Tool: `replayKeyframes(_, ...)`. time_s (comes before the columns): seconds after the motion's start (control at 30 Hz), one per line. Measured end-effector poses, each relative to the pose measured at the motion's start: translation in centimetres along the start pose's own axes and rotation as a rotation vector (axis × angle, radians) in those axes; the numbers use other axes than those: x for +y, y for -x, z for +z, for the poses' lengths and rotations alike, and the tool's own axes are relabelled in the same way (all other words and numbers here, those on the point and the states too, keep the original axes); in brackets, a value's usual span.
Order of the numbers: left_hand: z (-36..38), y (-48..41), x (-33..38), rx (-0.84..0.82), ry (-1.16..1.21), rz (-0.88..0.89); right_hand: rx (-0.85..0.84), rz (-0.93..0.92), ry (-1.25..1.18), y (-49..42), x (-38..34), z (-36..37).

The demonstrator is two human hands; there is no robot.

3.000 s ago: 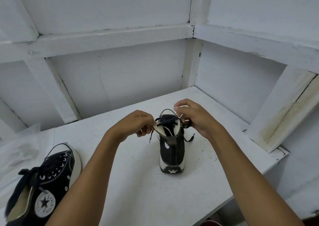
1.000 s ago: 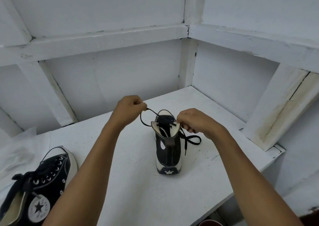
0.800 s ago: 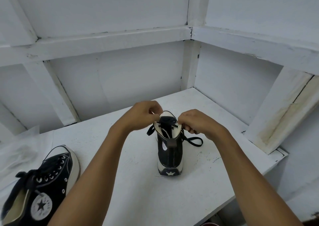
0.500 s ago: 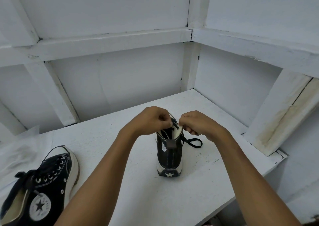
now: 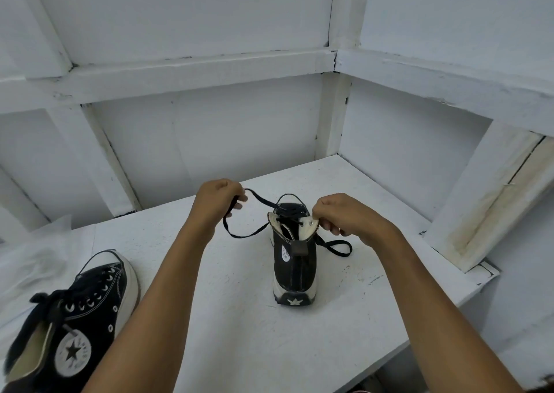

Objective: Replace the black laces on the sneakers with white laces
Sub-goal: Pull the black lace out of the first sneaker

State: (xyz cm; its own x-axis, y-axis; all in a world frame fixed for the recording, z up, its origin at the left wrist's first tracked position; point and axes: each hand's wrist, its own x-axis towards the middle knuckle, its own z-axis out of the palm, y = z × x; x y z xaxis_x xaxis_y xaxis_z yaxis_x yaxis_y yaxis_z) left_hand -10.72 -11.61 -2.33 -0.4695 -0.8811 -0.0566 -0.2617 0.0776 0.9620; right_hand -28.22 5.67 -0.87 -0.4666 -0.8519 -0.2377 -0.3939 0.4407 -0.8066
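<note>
A black high-top sneaker [image 5: 295, 268] stands upright on the white table [image 5: 239, 317], heel toward me. My left hand [image 5: 217, 202] is shut on its black lace [image 5: 242, 233], holding a slack loop out to the left of the collar. My right hand [image 5: 341, 217] pinches the right collar flap beside the top eyelets. The lace's other end lies in a loop [image 5: 337, 247] on the table to the right of the shoe. A second black sneaker [image 5: 72, 317], laced in black, lies at the lower left. No white laces are in sight.
White plastic sheeting [image 5: 33, 260] lies at the left, behind the second sneaker. White framed walls close off the back and right. The table's front edge [image 5: 419, 326] runs diagonally at the lower right, with a drop below it.
My left hand has moved from the shoe's collar out to the left and up, drawing a length of black lace with it. My right hand stays on the right flap.
</note>
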Motion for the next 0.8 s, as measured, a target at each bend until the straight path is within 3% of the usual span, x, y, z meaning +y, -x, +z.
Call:
replayKeyframes(0.17, -0.1, -0.1, -1.1, -0.116, -0.594, 0.003, 0.056, -0.080, 0.007, -0.2, 0.1, 0.4)
replayKeyframes(0.23, 0.1, 0.3, -1.0, -0.141, -0.708, 0.035, 0.079, -0.133, 0.016, -0.3, -0.1, 0.6)
replayKeyframes(0.43, 0.6, 1.7, 0.8, -0.187, -0.471, 0.209, 0.090, -0.222, 0.077, -0.6, -1.1, 1.5)
replayKeyframes(0.53, 0.8, 2.3, 1.8, -0.259, -0.391, 0.184, 0.065, -0.242, 0.120, -0.6, -1.6, 1.9)
replayKeyframes(0.63, 1.2, 2.6, 2.1, -0.364, -0.489, 0.150, 0.030, -0.233, 0.171, -0.7, -2.1, 2.1)
replayKeyframes(0.8, 1.3, 2.8, 1.9, -0.367, -0.430, 0.092, -0.001, -0.233, 0.278, -0.8, -2.1, 2.5)
